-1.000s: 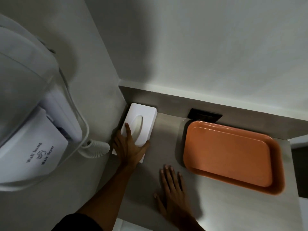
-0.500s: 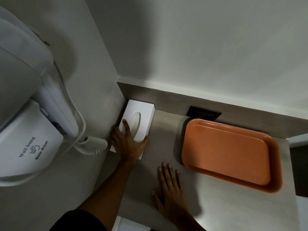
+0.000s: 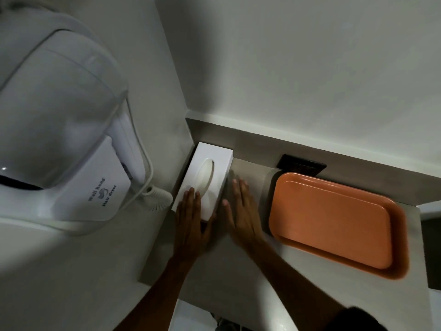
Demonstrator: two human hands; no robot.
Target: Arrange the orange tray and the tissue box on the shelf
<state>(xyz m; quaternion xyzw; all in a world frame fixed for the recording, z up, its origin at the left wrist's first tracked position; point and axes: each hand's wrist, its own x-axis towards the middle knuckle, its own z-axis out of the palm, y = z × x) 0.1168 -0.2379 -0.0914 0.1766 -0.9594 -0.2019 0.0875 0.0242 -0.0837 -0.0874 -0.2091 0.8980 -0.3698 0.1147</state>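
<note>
A white tissue box with an oval slot lies in the back left corner of the grey shelf, against the side wall. My left hand rests flat on the box's near end, fingers straight and together, thumb along its right side. My right hand lies flat on the shelf just right of the box, fingers extended, holding nothing. The orange tray sits empty on the right half of the shelf, apart from both hands.
A white wall-hung hair dryer with a coiled cord juts out from the left wall, close to the box. A black socket plate sits on the back ledge behind the tray. The shelf's right edge ends just past the tray.
My right hand slid forward from the shelf's front area to beside the tissue box. My left hand flattened on the box's near end. The view shifted closer.
</note>
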